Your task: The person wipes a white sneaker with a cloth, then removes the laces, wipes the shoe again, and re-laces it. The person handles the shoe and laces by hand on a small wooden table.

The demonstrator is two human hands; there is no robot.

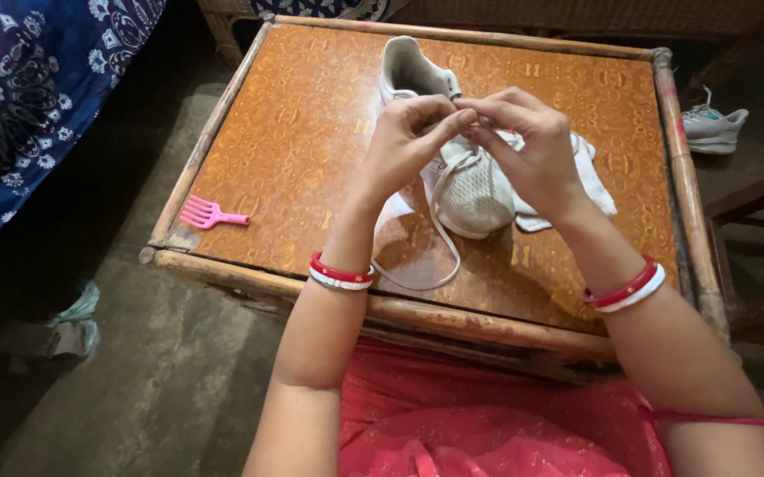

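We see a white mesh-toed sports shoe point(475, 190) lying on the low wooden table with a patterned orange top and cane rim point(294, 150), its long axis running away from us, heel opening at the far end and toe pointing back toward our lap. Both hands meet directly above the shoe's middle, over the lacing area. The left hand point(404, 141) and the right hand point(528, 146) touch fingertip to fingertip, fingers drawn narrow into a pinch; they appear to hold the thin white shoelace point(439, 238) between them, though the exact grip is hidden behind the knuckles. From that pinch the lace drops down the near left side of the shoe and loops loosely across the tabletop toward the near edge. So the shoe lies just below and slightly beyond the fingers, and neither hand is clearly nearer; both sit level over it. A white cloth point(590, 181) lies under the shoe, showing at its right side. A small pink plastic comb point(210, 213) rests well apart, near the table's left edge. A second white shoe point(713, 128) sits on the floor beyond the right rim.
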